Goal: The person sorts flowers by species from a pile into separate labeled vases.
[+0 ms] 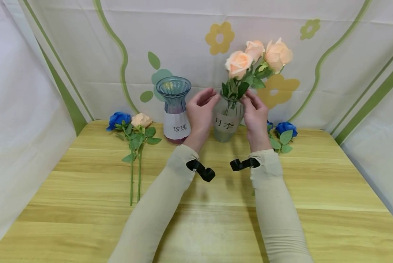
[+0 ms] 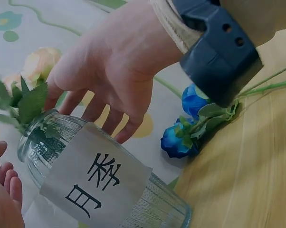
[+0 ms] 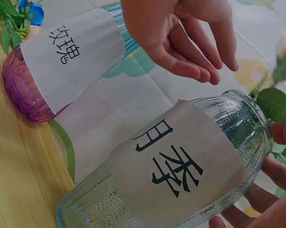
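Three peach roses (image 1: 239, 65) stand in a clear ribbed glass vase (image 1: 225, 137), their leafy stems inside its neck. A paper label (image 2: 98, 175) with black characters wraps the vase. My left hand (image 1: 201, 113) is to the left of the neck, its fingers loosely bent and holding nothing; the right wrist view shows a gap between this hand (image 3: 185, 38) and the glass. On the other side my right hand (image 1: 255, 115) has its fingertips right at the rim, beside the lower leaves. Its fingers (image 2: 91, 107) extend along the far side of the vase, loosely bent.
Left of my left hand stands a blue and purple glass vase (image 1: 174, 104) with a white label. A blue rose (image 1: 118, 119) and a peach rose (image 1: 141, 119) lie on the wooden table (image 1: 94, 175) at left. Blue roses (image 2: 178, 140) lie at right, and a printed curtain (image 1: 189, 36) hangs behind.
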Tool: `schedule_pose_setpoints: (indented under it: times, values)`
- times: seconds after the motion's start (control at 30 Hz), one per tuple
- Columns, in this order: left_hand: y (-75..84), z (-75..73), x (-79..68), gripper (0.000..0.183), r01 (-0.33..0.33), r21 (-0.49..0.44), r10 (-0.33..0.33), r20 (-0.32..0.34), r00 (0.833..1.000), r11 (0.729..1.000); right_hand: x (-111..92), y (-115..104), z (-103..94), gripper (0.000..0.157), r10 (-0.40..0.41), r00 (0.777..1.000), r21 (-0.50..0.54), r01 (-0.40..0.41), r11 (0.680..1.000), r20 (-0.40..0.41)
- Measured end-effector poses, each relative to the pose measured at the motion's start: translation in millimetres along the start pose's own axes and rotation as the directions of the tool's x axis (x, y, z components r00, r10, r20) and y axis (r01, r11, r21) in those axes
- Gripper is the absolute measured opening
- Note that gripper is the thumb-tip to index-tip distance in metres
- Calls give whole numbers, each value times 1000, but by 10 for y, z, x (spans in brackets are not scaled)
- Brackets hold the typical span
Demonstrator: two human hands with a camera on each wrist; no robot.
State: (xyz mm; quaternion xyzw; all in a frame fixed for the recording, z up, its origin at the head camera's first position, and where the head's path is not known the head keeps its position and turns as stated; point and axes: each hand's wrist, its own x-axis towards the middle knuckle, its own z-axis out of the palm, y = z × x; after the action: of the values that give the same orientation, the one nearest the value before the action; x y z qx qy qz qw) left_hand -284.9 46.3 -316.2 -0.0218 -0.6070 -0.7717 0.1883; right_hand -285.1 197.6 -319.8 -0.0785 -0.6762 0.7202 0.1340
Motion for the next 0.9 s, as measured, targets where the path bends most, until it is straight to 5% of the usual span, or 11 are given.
schedule_pose_setpoints:
  times: [0.47,0.9]
  values:
    - [-31,-331,-212,31,48,-143,-46,17,999,989,-2,-1,17,41,22,1000,1,-22,1000,8]
    - [10,-524,-310,30,73,-122,-69,37,997,990,-12,-31,9,40,36,999,-9,-36,999,-2]
